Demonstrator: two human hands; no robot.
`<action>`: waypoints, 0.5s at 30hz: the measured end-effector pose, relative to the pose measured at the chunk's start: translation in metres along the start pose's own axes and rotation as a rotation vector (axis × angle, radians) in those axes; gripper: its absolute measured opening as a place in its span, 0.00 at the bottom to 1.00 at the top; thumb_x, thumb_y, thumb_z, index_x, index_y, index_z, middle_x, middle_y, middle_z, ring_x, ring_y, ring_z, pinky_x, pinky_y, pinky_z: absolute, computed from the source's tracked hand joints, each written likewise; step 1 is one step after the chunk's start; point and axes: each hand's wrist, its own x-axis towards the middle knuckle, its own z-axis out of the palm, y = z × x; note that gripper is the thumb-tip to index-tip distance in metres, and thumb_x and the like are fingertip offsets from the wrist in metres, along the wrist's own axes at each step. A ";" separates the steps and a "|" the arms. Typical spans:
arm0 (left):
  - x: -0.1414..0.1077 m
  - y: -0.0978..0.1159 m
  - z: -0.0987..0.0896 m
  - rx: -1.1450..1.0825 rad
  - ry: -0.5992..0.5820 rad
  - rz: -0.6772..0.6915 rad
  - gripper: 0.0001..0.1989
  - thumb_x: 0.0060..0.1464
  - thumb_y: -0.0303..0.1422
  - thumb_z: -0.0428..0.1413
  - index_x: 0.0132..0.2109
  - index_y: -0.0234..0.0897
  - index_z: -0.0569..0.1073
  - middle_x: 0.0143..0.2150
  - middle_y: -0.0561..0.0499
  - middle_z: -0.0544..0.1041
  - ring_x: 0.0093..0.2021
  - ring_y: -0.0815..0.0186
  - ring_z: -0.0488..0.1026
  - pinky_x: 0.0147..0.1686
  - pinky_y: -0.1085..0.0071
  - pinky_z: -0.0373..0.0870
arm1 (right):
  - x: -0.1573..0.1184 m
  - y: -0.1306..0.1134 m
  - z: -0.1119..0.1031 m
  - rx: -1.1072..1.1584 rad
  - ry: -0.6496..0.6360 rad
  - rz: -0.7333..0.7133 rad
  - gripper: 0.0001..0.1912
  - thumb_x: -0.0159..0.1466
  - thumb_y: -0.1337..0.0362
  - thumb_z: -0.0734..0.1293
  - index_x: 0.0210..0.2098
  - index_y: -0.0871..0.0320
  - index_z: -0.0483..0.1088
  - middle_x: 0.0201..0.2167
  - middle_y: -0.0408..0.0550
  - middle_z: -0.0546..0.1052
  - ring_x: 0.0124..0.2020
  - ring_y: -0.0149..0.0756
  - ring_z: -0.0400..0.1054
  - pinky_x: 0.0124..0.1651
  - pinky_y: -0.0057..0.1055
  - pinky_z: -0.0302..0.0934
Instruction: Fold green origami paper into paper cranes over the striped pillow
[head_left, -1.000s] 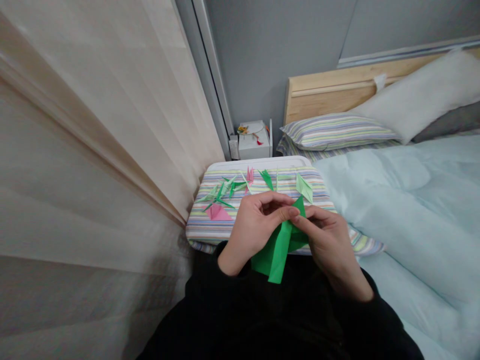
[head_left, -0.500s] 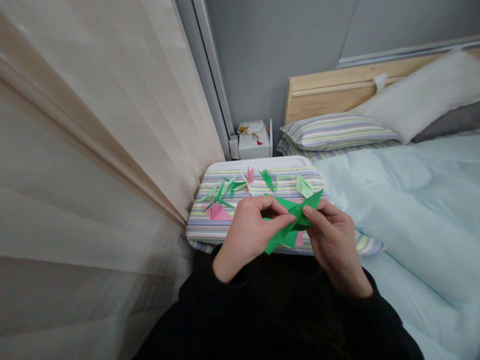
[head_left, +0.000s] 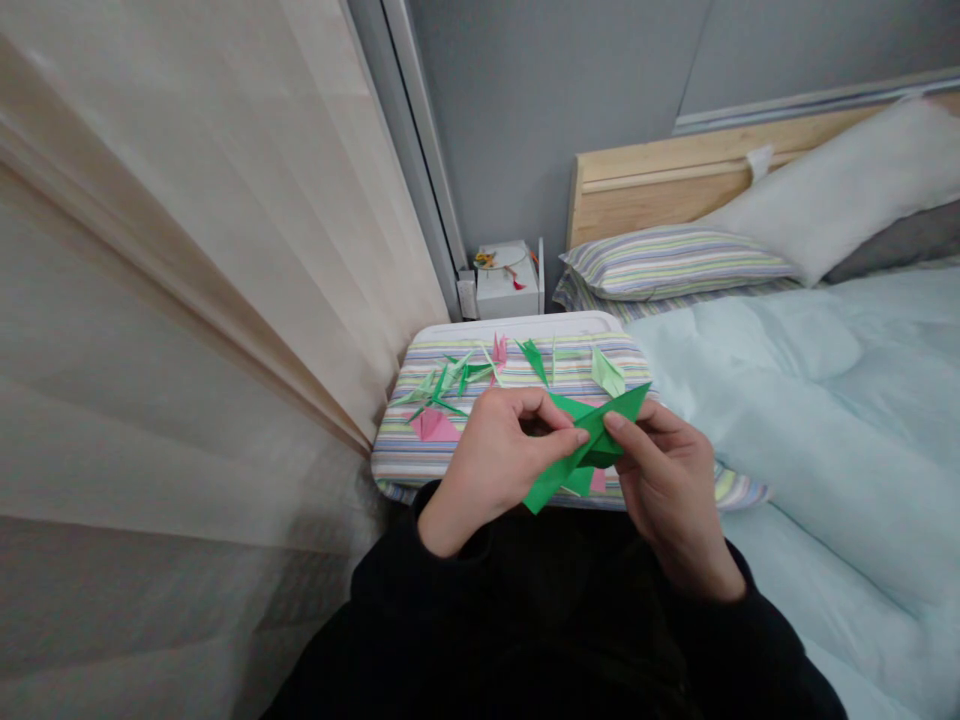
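Between my hands is a piece of green origami paper (head_left: 598, 436), partly folded, with pointed corners sticking out at upper right and lower left. My left hand (head_left: 506, 455) pinches it near the middle with thumb and forefinger. On the other side, my right hand (head_left: 666, 480) grips it with the thumb on top; its other fingers are mostly hidden behind the paper. Below lies a striped cloth-covered tray table (head_left: 397, 455). Folded paper pieces lie on it: a pink one (head_left: 433, 425), a dark green one (head_left: 533, 360), a pale green one (head_left: 607, 372) and several more.
A pleated beige curtain (head_left: 225, 250) hangs close on the left. To the right is a bed with a pale blue quilt (head_left: 810, 400), a striped pillow (head_left: 675, 262) and a wooden headboard (head_left: 637, 195). A small white cabinet (head_left: 510, 290) stands beyond the table.
Both hands stay pinched on the green paper. The paper's ends have shifted slightly outward, and the left hand has moved a little to the left.
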 end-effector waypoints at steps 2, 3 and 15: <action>0.000 0.002 -0.001 0.002 -0.007 0.002 0.07 0.46 0.29 0.67 0.26 0.34 0.76 0.27 0.52 0.79 0.28 0.69 0.73 0.30 0.72 0.67 | 0.000 0.000 -0.002 -0.025 -0.067 0.032 0.07 0.58 0.60 0.79 0.36 0.51 0.83 0.35 0.43 0.84 0.37 0.37 0.77 0.46 0.36 0.72; 0.000 0.002 -0.001 0.006 -0.013 0.005 0.07 0.46 0.28 0.66 0.26 0.34 0.76 0.27 0.52 0.79 0.28 0.69 0.73 0.30 0.72 0.68 | 0.001 0.000 -0.004 -0.044 -0.103 0.051 0.08 0.57 0.60 0.79 0.38 0.51 0.83 0.37 0.45 0.85 0.39 0.39 0.77 0.49 0.38 0.72; 0.000 0.007 -0.005 -0.020 -0.098 -0.012 0.09 0.44 0.26 0.68 0.29 0.34 0.74 0.26 0.53 0.77 0.27 0.69 0.74 0.29 0.74 0.69 | 0.003 -0.004 -0.003 -0.054 -0.018 -0.037 0.05 0.54 0.62 0.80 0.26 0.52 0.81 0.26 0.42 0.78 0.30 0.33 0.70 0.35 0.31 0.67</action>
